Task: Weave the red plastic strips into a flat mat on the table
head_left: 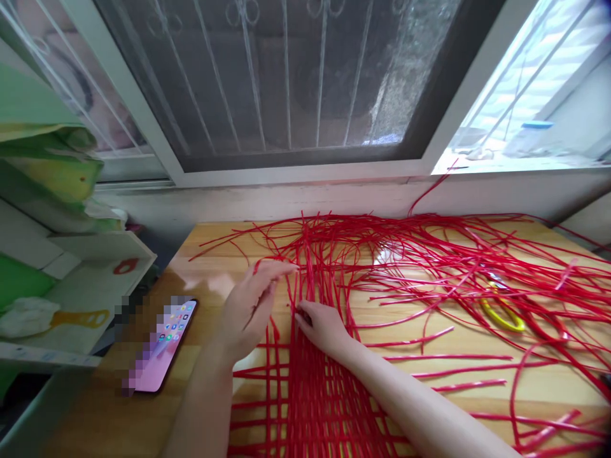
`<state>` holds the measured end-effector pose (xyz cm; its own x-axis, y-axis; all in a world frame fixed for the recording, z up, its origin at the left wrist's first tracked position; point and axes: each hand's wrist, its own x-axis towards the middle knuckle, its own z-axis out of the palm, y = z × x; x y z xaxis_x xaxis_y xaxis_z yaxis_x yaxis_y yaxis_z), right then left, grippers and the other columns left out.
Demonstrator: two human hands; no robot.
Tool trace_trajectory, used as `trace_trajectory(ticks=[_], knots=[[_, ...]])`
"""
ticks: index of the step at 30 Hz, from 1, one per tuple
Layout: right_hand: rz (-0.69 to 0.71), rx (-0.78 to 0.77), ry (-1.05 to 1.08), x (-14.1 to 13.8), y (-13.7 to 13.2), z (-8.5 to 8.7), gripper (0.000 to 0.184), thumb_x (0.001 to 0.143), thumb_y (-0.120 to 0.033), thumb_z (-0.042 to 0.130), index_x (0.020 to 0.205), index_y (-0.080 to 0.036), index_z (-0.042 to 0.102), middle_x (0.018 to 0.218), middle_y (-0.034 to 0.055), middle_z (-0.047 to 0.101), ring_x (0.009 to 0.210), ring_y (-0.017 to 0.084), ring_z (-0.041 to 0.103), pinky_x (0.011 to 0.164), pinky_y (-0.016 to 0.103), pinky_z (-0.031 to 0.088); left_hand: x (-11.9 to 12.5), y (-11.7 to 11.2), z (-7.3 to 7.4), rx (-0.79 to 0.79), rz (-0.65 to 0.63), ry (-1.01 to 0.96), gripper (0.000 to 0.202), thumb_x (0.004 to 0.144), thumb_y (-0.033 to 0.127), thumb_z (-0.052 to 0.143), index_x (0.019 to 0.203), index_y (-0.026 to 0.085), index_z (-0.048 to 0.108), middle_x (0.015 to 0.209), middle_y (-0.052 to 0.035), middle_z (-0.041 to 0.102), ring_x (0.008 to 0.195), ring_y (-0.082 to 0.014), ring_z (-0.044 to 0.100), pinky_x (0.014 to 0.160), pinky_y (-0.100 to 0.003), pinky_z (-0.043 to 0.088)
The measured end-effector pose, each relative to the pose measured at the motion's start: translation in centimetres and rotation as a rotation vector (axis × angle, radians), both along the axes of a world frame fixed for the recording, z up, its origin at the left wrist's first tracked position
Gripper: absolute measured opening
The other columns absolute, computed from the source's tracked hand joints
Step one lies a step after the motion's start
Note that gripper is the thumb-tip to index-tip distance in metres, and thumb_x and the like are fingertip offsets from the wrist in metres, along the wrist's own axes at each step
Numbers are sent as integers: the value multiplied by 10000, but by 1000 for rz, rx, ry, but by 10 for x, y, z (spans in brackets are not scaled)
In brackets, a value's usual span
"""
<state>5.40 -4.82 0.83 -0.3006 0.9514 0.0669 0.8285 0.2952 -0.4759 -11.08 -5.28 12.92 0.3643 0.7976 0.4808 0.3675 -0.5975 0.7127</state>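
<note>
Thin, glossy red plastic strands are partly woven into a flat panel (pixel 329 407) in front of me. Lengthwise strands run away from me, and cross strands stick out at both sides. My left hand (pixel 251 305) is over the panel's left far side, its fingers stretched out towards the upright strands (pixel 310 277) and its thumb apart from them. A bit of red shows at its knuckles. Low over the far end of the weave, my right hand (pixel 324 327) has curled fingers, closed at the left lengthwise strands; the fingertips are partly hidden.
Loose red strands (pixel 429 248) lie tangled across the back and right of the wooden table (pixel 205 280). Yellow-handled scissors (pixel 501 315) rest among them. A lit phone (pixel 165 346) lies at the left. Behind the table is a barred window (pixel 286 83); an open drawer (pixel 95 286) stands left.
</note>
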Motion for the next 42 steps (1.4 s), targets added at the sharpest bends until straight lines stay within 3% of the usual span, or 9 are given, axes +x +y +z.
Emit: trace_trajectory(ticks=[4, 6, 12, 15, 20, 23, 26, 32, 42], knots=[[8, 18, 14, 0, 0, -1, 152, 839, -252, 425, 819, -193, 564, 770, 18, 635, 678, 132, 560, 568, 219, 288, -13, 0, -3, 335, 233, -33, 368, 755, 158, 481, 1094, 278, 556, 1018, -21, 613, 1060, -223, 470, 963, -400, 310], [9, 23, 18, 0, 0, -1, 154, 841, -255, 423, 820, -195, 563, 772, 17, 635, 689, 136, 565, 572, 218, 292, -16, 10, -13, 344, 267, -3, 354, 733, 152, 497, 1042, 293, 599, 1030, -10, 620, 1103, -239, 444, 997, -414, 263], [-5, 9, 12, 1, 0, -1, 163, 847, -267, 415, 816, -193, 557, 755, 20, 631, 675, 138, 566, 558, 220, 286, -13, 47, -59, -228, 294, -98, 361, 817, 270, 400, 1166, 271, 495, 1164, -42, 553, 1110, -186, 466, 945, -348, 330], [-17, -9, 26, 1, 1, -2, 172, 855, -265, 402, 813, -189, 551, 749, 23, 626, 666, 134, 559, 560, 218, 285, -14, 51, -76, -445, 307, 206, 471, 723, 379, 556, 1169, 236, 499, 1219, -114, 504, 1153, -263, 430, 945, -378, 309], [-37, -14, 71, 2, 2, -5, 180, 862, -264, 389, 783, -178, 527, 714, 21, 603, 631, 125, 532, 546, 214, 275, -15, 43, -67, -403, 430, 466, 334, 768, 381, 484, 1016, 183, 587, 1015, -128, 609, 887, -232, 571, 782, -319, 389], [-47, -23, 104, 3, 2, -5, 162, 861, -248, 387, 787, -178, 513, 684, 14, 582, 608, 120, 516, 532, 210, 268, -8, 40, -63, -430, 312, 528, 244, 773, 355, 463, 772, 175, 630, 785, -74, 654, 720, -187, 578, 648, -266, 388], [-48, -33, 121, 4, 2, -4, 146, 857, -239, 391, 784, -181, 503, 669, 6, 570, 590, 116, 504, 523, 207, 267, 3, 38, -72, -512, 112, 552, 224, 721, 381, 528, 706, 186, 638, 724, -44, 661, 670, -168, 577, 598, -243, 375], [-43, -28, 126, 4, 1, -4, 134, 851, -257, 408, 825, -186, 519, 702, 6, 594, 599, 117, 516, 525, 205, 281, 18, 40, -92, -542, 180, 629, 142, 677, 211, 532, 733, 174, 657, 712, -51, 667, 644, -164, 588, 577, -247, 377], [5, -46, 119, 4, 3, -4, 172, 853, -239, 398, 813, -183, 556, 753, 24, 624, 669, 132, 552, 568, 211, 314, 15, 39, -89, -613, 74, 638, 139, 663, 259, 537, 675, 183, 653, 653, -12, 659, 640, -145, 592, 537, -219, 362]])
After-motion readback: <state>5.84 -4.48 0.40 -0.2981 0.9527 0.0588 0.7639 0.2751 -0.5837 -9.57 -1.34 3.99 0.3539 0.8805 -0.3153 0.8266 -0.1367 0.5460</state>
